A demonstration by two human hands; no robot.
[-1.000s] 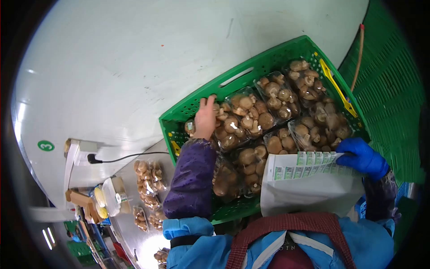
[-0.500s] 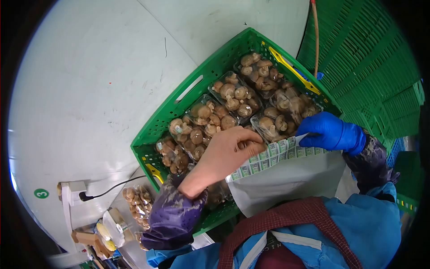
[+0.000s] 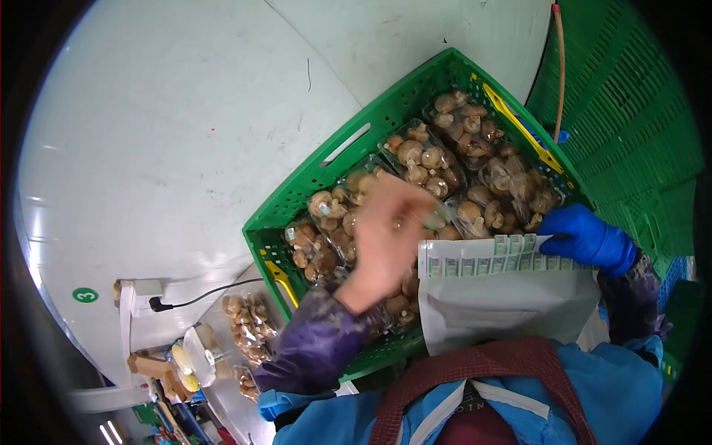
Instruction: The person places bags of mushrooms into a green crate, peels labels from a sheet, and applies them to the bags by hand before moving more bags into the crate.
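Note:
My right hand [image 3: 582,236], in a blue glove, pinches the upper edge of a white backing sheet [image 3: 512,304] that carries rows of small green-and-white printed labels [image 3: 486,265]. My bare left hand [image 3: 393,230] is smeared by motion over the crate, just left of the sheet. A small pale-green label [image 3: 436,218] shows blurred at its fingertips. Beneath both hands, clear-wrapped packs of brown mushrooms [image 3: 426,159] lie side by side in a green crate [image 3: 297,194]. A pack on the left bears a small label [image 3: 324,208].
A stack of green crates [image 3: 630,111] stands at the right. Lower left, more wrapped mushroom packs [image 3: 248,326] lie on a metal surface, near a black plug and cable [image 3: 159,305]. A white wall [image 3: 170,148] borders the crate.
My left hand has lifted off the label sheet and moved left over the packs, with a label at its fingertips. The top label row is shorter. The view has shifted slightly.

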